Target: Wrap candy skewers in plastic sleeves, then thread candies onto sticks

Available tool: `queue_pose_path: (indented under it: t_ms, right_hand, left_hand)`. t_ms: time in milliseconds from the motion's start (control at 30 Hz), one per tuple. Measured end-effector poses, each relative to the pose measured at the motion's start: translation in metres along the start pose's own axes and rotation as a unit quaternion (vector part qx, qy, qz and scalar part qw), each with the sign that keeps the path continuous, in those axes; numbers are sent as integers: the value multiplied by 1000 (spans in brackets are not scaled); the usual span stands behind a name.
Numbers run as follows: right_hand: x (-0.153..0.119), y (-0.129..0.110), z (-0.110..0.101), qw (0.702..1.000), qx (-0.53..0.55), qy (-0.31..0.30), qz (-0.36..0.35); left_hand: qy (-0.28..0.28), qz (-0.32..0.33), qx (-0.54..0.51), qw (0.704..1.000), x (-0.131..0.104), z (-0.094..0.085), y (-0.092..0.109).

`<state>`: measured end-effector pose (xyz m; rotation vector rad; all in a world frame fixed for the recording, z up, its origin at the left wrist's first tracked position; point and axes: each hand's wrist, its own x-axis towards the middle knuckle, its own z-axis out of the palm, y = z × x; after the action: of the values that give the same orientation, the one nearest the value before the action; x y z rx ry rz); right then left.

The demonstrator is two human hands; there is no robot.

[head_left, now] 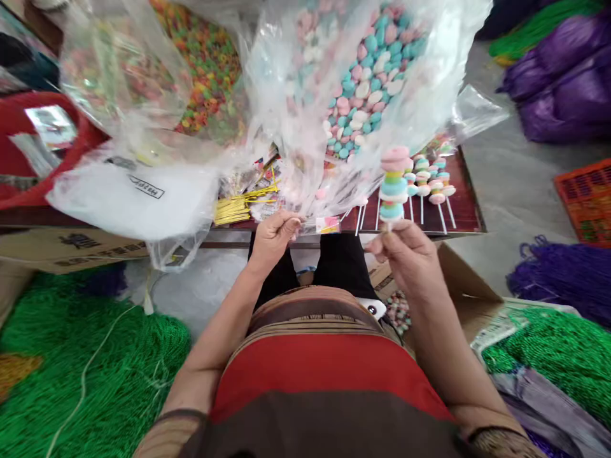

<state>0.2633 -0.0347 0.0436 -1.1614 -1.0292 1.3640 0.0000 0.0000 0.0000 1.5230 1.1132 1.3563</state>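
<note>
Pinched in my right hand (409, 254) is the stick of a marshmallow skewer (394, 186), held upright with pink, blue, white and yellow-green pieces stacked on it. My left hand (275, 240) is closed at the table's front edge, its fingertips on a small clear plastic bag (328, 224) with a coloured label. Several finished marshmallow skewers (422, 175) lie on the table right of the one I hold, white sticks toward me. Yellow twist ties (232, 210) lie in a bundle left of my left hand.
A large clear bag of pink, white and blue marshmallows (365, 95) covers the middle of the dark red table (470, 191). Left of it is a bag of ring-shaped gummies (210, 76). A red basin (86, 127) stands far left. Green strands (95, 369) and an open carton (465, 280) are below.
</note>
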Motion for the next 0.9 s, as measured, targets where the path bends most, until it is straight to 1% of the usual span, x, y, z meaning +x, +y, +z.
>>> queue_pose_path:
  t_ms: [133,200,267,367,467,567,733,800,900]
  right_hand:
    - [8,-1,34,1000,13,26,-4]
    - [10,0,46,999,20,34,-1]
    - [11,3,53,999,18,26,7]
    - [11,10,56,1000,-9,19,6]
    - [11,18,56,997,-57,41,-22]
    - [12,23,58,992,-93,65,-55]
    - [13,21,62,992,-72,66,-76]
    - [13,22,62,993,-54,68,-77]
    - [12,27,59,994,-56,54,-76]
  left_hand:
    - [6,42,58,997,3,3,9]
    - [12,60,72,996,3,4,11]
    - [24,72,79,994,3,3,12]
    - [48,94,94,990,1,2,11]
    - [71,109,110,985,0,1,10]
    - [79,114,115,984,0,1,8]
    - [77,103,106,986,-1,1,7]
    - [70,92,109,987,-2,1,8]
    - [64,87,112,988,-2,1,7]
